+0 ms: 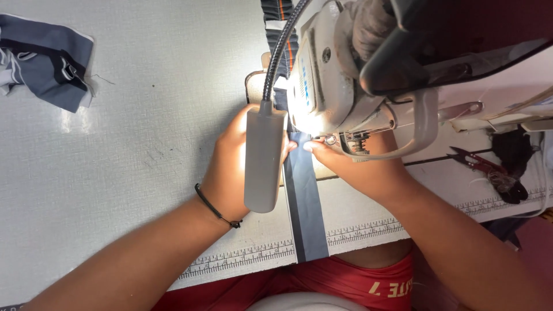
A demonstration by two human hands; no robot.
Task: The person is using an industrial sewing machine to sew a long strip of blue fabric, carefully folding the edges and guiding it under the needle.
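A long grey fabric strip (305, 201) runs from the table's near edge up under the white sewing machine head (328, 86). My left hand (230, 167) lies on the table left of the strip, fingers pressing its upper end; a grey lamp head (264, 158) on a gooseneck hides part of this hand. My right hand (345, 161) comes from the right, its fingertips pinching the strip's edge just below the presser foot (329, 139). A thin black band circles my left wrist.
A pile of grey and dark fabric pieces (46, 60) lies at the far left. Red-handled thread snips (478, 162) and dark scraps sit right of the machine. A printed ruler strip (242, 256) runs along the white table's near edge.
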